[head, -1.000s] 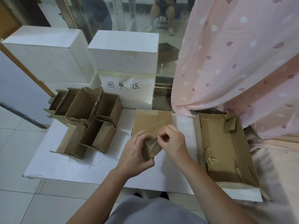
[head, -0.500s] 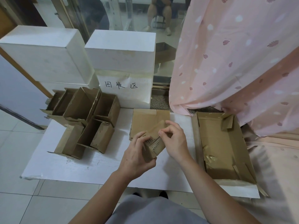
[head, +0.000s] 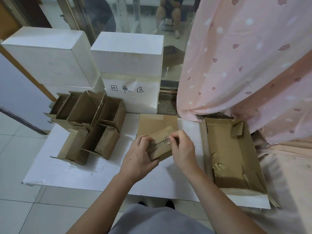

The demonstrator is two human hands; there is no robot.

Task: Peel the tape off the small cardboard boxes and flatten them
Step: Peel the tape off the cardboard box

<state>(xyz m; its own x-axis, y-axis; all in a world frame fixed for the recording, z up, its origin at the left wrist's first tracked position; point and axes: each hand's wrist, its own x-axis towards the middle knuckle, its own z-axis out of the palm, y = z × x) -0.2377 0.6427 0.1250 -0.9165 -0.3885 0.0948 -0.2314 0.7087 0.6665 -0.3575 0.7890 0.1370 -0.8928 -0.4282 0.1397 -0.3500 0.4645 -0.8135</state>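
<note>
Now, left hand [head: 137,160]: gripping small cardboard box [head: 159,146].
Right hand [head: 183,147]: pinching, seemingly, clear tape [head: 168,142].

tape [head: 166,142] barely discernible, seated person [head: 169,12] cropped

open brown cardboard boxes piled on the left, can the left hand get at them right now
Probably not at once: the left hand grips the small brown cardboard box. The way to the open brown cardboard boxes looks free.
</note>
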